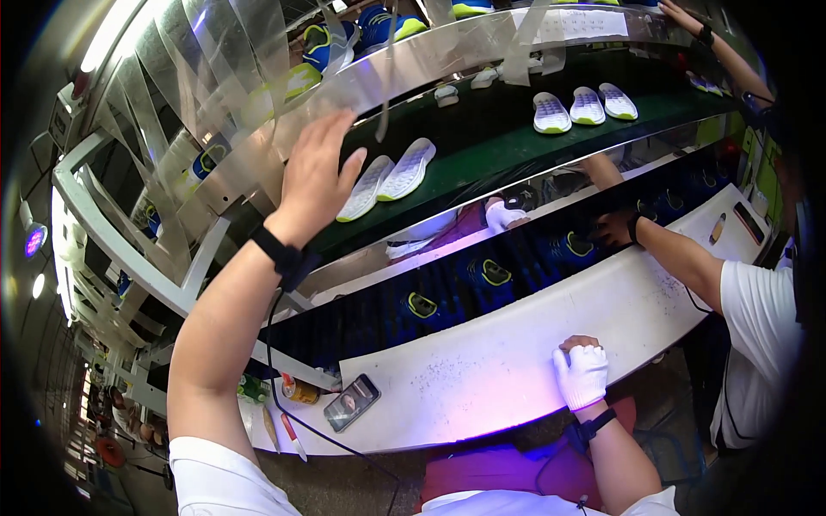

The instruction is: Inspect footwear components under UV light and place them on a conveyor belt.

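Observation:
My left hand (317, 176) is raised with fingers spread against the edge of the upper shiny metal shelf (447, 47), holding nothing; a black band is on its wrist. My right hand (581, 371), in a white glove, rests as a closed fist on the white worktable (482, 378) and holds nothing. Just past my left hand, two white shoe soles (389, 176) lie on the green conveyor belt (490, 142). Blue shoe uppers with yellow trim (495, 273) ride on the lower dark belt.
A phone (351, 402), a small orange bottle (298, 391) and pens lie at the table's left end. More soles (585, 107) sit farther along the green belt. A co-worker's arm (680, 254) reaches to the lower belt on the right; another person's arm (718, 47) is at top right.

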Motion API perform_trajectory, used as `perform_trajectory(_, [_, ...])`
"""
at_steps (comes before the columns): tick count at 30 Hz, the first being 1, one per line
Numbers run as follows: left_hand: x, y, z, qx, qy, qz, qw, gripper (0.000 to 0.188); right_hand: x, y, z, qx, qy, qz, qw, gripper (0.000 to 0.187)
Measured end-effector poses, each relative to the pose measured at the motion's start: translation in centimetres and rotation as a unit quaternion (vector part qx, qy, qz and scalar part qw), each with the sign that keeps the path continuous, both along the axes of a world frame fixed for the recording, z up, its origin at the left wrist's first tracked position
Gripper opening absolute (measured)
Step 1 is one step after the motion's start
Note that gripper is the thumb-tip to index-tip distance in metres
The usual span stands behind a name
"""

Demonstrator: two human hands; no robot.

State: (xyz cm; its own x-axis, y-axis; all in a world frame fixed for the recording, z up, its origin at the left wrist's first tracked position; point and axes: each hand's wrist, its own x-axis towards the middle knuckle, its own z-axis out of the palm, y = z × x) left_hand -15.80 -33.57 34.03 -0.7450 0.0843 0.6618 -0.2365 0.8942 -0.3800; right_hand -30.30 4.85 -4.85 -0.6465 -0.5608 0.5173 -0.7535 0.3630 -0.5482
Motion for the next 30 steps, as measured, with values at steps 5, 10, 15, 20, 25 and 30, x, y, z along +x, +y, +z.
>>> perform_trajectory(5, [7.0,-5.7,-6.9,0.274,-0.131,0.16,0.939,0.05,0.3,0.3,0.1,0.026,0.027,0.016,0.999,0.016])
perform_trajectory(10, [7.3,-2.9,-8.8,0.275,-0.078,0.119,0.951,0.021,0.5,1.4,-0.3,0.038,0.039,0.011,0.998,0.016])
perform_trajectory(15, [5.1,15.2,-12.3,0.387,0.002,-0.15,0.91,0.018,0.3,2.1,-0.5,0.005,0.018,0.04,0.999,0.016])
perform_trajectory(20, [5.2,25.6,-25.6,0.393,-0.116,-0.246,0.878,0.02,-1.2,0.7,-0.4,-0.094,-0.106,0.062,0.988,0.029])
perform_trajectory(25, [0.9,15.2,-36.6,0.526,0.034,-0.009,0.85,0.05,-1.0,1.8,2.5,0.06,0.003,0.142,0.988,0.04])
perform_trajectory(30, [1.2,-6.4,-44.0,0.688,0.239,0.502,0.466,0.127,-0.7,1.0,2.5,0.112,0.028,0.161,0.98,0.027])
